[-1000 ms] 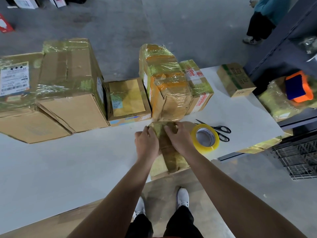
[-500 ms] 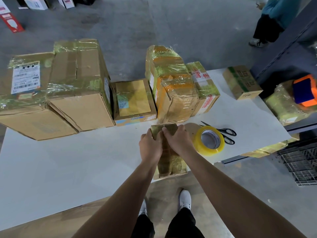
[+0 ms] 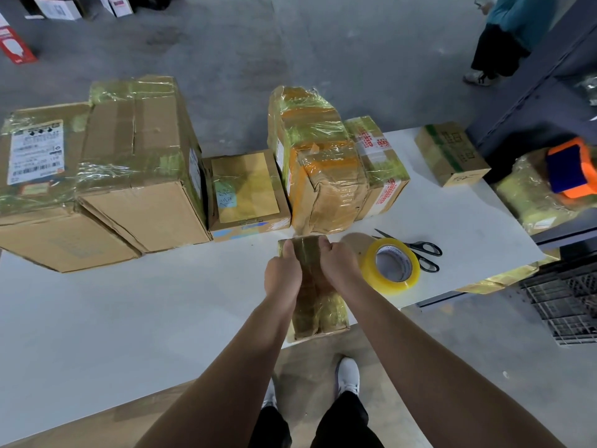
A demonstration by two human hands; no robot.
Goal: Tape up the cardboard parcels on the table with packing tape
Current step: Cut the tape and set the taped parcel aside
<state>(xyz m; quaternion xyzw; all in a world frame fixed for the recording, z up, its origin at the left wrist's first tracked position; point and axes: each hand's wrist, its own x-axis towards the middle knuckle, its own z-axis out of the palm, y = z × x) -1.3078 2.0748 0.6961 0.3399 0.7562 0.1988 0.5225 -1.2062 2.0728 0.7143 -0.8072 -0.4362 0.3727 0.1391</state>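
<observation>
While both hands clasp it, the parcel (image 3: 319,307) lies lengthwise under them on the table (image 3: 129,302), its near end hanging past the table's edge toward the person's body. The left hand (image 3: 282,273) holds the parcel's left side near the far end, fingers curled over the top edge. The right hand (image 3: 339,264) holds the right side, fingers bent down onto the far corner. The hands sit close together, with a strip of the glossy taped top showing between them. Yellowish tape also covers the parcel's near end.

Just right of the right hand, close by the wrist, a tape roll (image 3: 391,268) rests on the table with its core facing up. Scissors (image 3: 400,242) lie beyond the roll, farther right, black handles away from the hand.

Straight ahead of the fingertips, almost touching the parcel's far end, stands a wrapped box (image 3: 323,176). Ahead and left of the left hand sits a flat box (image 3: 245,192), and farther left a big box (image 3: 139,163). Below the forearms, white shoes (image 3: 348,375) show on the floor.
</observation>
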